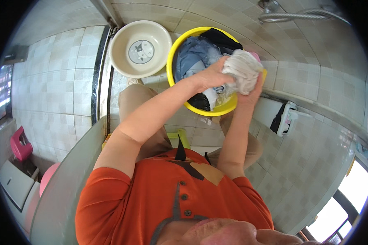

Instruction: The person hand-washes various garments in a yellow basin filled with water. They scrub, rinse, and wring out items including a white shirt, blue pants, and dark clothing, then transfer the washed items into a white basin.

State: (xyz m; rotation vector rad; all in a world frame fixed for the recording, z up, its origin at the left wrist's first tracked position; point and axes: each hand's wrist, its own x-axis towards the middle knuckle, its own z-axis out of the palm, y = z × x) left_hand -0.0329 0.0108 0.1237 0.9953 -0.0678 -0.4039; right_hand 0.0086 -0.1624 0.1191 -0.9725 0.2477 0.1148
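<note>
A bunched white cloth (243,69) is gripped between my two hands above the right side of a round yellow tub (170,65). My left hand (215,75) presses on its left side, and my right hand (252,92) holds it from below on the right. Beneath them, blue wet clothes (191,53) lie in the tub with water around them. A black garment (219,39) rests at the tub's far rim, and another dark cloth (199,101) lies at the near side beside a white one (210,97). Something pink shows partly behind the held cloth.
A cream basin (118,52) with a cow picture stands left of the tub. A metal shower hose (291,16) hangs on the tiled wall. At right is a white container (287,118) with dark cloth. A glass panel (70,180) stands at left, and a green stool (183,137) is under me.
</note>
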